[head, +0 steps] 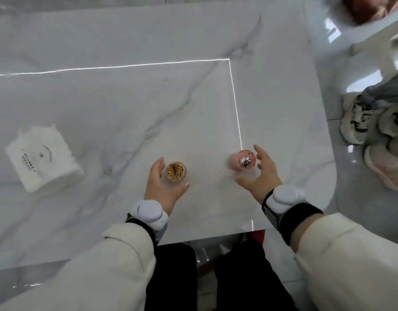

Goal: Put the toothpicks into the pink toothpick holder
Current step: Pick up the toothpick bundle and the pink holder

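Far to the left on the marble table (pixel 103 104) sits a white tissue box (pixel 42 159), well apart from everything else and playing no part here. Moving right, the left hand (pixel 163 185) is spread open, fingers and thumb curved around a clear cup (pixel 176 172) packed with toothpicks (pixel 175 171) standing on end; whether the palm and fingers actually touch the cup cannot be told, and it does not look gripped. Further right, near the table's right edge, stands the pink toothpick holder (pixel 237 162), upright, with a shiny metal knob (pixel 245 161) on its lid and a small dark hole showing at the lid's far side. The right hand (pixel 260 173) is also open, cupped just beside the holder on its right and near sides, fingers apart and not closed on it. White bands (pixel 285 194) are strapped on both wrists above cream sleeves. Off the table at the far right, someone's sneakers (pixel 359 122) rest on the glossy floor. As for progress, it looks like the very start: the toothpicks are all bundled in the clear cup, none lie loose on the table, and the holder appears closed. Left to do, by my reading, is opening or lifting the lid, moving the toothpicks across, and closing it.
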`<state>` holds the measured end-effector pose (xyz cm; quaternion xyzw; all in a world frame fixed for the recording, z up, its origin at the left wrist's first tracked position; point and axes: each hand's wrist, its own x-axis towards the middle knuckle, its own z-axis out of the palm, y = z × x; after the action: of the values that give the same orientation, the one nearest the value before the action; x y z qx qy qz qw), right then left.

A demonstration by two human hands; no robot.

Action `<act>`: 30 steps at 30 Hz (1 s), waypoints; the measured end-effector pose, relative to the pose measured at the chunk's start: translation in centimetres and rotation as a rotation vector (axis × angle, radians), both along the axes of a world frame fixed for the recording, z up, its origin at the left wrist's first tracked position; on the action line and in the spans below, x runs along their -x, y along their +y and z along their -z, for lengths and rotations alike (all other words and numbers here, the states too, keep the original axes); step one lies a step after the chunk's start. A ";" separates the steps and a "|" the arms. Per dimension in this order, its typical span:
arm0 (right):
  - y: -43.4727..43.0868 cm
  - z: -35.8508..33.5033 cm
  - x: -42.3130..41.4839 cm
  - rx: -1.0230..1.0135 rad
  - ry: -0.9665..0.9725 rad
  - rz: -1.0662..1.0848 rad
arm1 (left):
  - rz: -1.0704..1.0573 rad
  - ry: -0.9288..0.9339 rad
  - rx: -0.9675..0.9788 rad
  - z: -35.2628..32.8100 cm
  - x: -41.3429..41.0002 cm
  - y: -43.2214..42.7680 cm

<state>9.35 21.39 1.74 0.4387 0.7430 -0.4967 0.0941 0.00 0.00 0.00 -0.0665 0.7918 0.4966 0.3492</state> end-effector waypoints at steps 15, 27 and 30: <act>-1.6 6.9 2.1 -0.132 0.435 0.194 | 0.041 0.563 0.013 5.5 0.6 0.8; -1.8 10.1 3.9 -0.128 0.741 0.226 | 0.170 0.753 -0.068 7.1 2.0 4.2; -1.7 10.0 3.7 0.000 0.810 0.262 | 0.139 0.750 -0.101 7.0 1.9 4.4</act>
<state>5.63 19.73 -8.22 0.2988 0.6579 -0.6367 -0.2694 -1.89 4.45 -6.96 0.1910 0.8418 0.4999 0.0709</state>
